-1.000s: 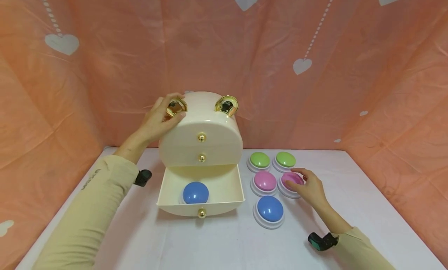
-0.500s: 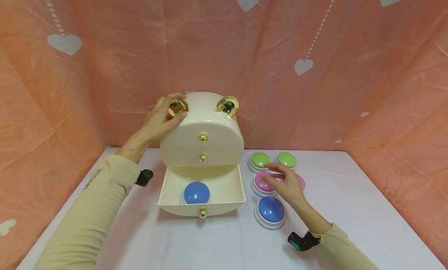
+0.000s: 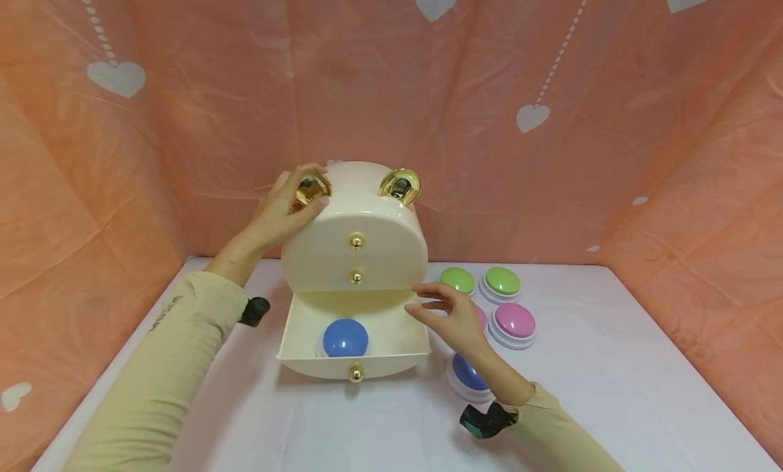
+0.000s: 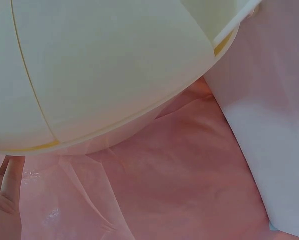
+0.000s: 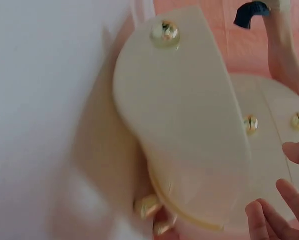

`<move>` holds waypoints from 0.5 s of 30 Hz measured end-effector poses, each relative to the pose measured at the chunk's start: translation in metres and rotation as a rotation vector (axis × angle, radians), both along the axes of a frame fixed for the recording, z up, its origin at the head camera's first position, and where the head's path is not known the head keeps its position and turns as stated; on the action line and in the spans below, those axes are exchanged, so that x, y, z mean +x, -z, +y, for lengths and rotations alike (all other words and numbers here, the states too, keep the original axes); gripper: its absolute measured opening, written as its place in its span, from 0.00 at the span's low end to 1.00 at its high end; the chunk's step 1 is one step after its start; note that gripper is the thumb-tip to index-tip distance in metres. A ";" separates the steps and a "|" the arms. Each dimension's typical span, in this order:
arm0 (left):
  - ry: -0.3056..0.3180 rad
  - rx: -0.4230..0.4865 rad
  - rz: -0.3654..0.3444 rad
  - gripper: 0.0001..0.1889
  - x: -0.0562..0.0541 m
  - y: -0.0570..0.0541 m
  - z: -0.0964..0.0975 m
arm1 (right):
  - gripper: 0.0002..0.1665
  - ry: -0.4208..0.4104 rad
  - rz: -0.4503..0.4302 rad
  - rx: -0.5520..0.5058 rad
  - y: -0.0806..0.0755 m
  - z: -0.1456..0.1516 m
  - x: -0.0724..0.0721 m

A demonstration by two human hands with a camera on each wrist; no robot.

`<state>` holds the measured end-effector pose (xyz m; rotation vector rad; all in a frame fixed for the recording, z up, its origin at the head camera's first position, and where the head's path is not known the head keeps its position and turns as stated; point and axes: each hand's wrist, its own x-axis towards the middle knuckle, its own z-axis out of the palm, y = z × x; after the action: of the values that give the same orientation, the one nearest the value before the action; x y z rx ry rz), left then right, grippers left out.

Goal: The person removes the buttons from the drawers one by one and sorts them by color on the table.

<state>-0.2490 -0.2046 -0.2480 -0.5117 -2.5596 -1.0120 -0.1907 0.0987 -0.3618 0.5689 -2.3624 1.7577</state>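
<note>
My left hand (image 3: 275, 210) holds the left gold ear (image 3: 312, 188) of a cream, round-topped drawer box (image 3: 315, 258), thumb in front and fingers behind. The bottom drawer (image 3: 312, 368) is pulled out, and a blue dome-topped button (image 3: 345, 337) sits inside it on a white base. My right hand (image 3: 461, 326) hovers at the drawer's right rim, thumb and fingers apart, with nothing between them. In the right wrist view its fingers (image 5: 277, 220) show beside the drawer and the box front. The right forearm partly covers another blue button (image 3: 468, 374), and the hand partly covers a pink one (image 3: 482, 315).
Right of the box stand two green dome buttons (image 3: 457, 279) and a pink button (image 3: 515, 320) on white bases. Two upper drawers with gold knobs (image 3: 357, 241) are closed. A pink curtain (image 3: 477, 173) with hearts surrounds the white tabletop (image 3: 587, 363).
My right hand has moved left from the right-hand pink button, across the other pink one, to the drawer's right rim. The left hand stays on the ear.
</note>
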 end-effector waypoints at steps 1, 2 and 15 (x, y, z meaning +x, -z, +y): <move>0.000 0.000 0.001 0.26 0.000 0.000 0.000 | 0.22 -0.015 0.005 -0.009 -0.001 -0.004 0.000; 0.000 0.000 0.004 0.26 0.000 0.000 0.000 | 0.22 -0.030 0.010 -0.017 -0.001 -0.009 0.001; -0.006 0.002 0.007 0.26 -0.001 0.001 -0.001 | 0.23 -0.104 -0.075 0.055 0.000 -0.051 0.001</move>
<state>-0.2500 -0.2051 -0.2495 -0.5065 -2.5524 -1.0087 -0.1895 0.0480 -0.3621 0.6557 -2.4812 1.7905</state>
